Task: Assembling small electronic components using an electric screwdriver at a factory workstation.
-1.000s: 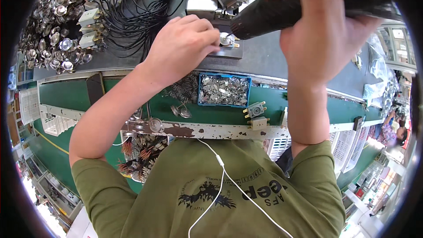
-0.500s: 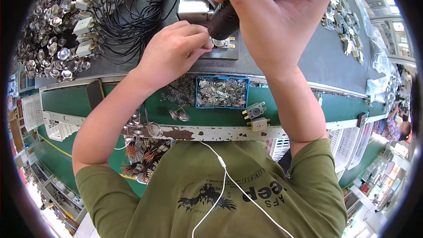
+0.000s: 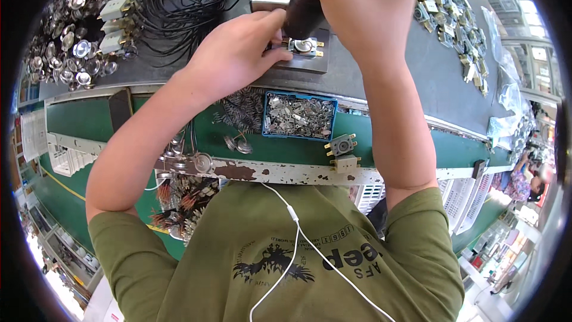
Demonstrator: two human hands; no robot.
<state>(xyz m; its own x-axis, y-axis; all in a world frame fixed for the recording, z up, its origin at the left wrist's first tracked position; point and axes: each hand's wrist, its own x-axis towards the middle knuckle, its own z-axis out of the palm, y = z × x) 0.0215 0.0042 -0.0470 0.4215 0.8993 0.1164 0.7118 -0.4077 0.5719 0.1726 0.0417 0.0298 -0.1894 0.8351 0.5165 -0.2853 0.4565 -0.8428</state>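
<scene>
My right hand [image 3: 364,15] is wrapped round a dark, thick-bodied power screwdriver [image 3: 305,13], whose upper body runs out of view at the top. Its lower end comes down over a small terminal block [image 3: 305,47] with brass tabs and a round silver piece on top. That block sits on a flat metal fixture [image 3: 307,65]. From the left, my left hand [image 3: 235,49] pinches the block's left end between thumb and fingers, close beside the screwdriver. The fingertips and the tool's tip are partly hidden.
A blue tray [image 3: 265,120] of small metal pieces lies nearer me, with springs [image 3: 241,110] at its left and two terminal blocks [image 3: 341,145] at its right. Black wires [image 3: 179,24] and silver discs [image 3: 74,36] spread left; more blocks [image 3: 456,30] are heaped right.
The screwdriver stands more upright and my right hand has shifted up and left in view. More of the terminal block shows now. The whole view has shifted slightly.
</scene>
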